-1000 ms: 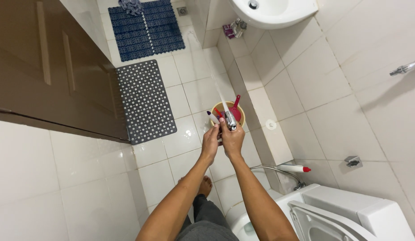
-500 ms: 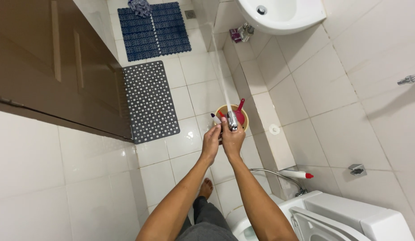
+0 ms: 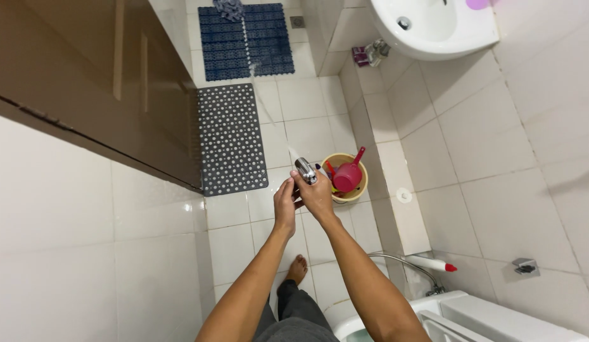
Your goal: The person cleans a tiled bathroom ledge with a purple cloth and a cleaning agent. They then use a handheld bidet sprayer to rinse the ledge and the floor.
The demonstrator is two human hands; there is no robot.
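Observation:
My right hand (image 3: 318, 197) grips a chrome hand-held spray nozzle (image 3: 305, 170), its head pointing away across the tiled floor. A thin jet of water (image 3: 264, 95) runs from the nozzle toward the blue mat (image 3: 245, 39) at the far end. My left hand (image 3: 284, 204) is pressed against the right hand from the left, fingers curled at the nozzle's base. Just right of the nozzle a yellow bucket (image 3: 346, 192) stands on the floor with a red dipper (image 3: 348, 175) in it.
A grey perforated mat (image 3: 231, 139) lies by the brown door (image 3: 85, 88) on the left. The white sink (image 3: 434, 25) is at top right, the toilet (image 3: 472, 320) at bottom right with a metal hose (image 3: 396, 261). My bare foot (image 3: 296, 269) stands below my hands.
My hands with the nozzle have shifted left, off the bucket. A jet of water now shoots from the nozzle toward the blue mat.

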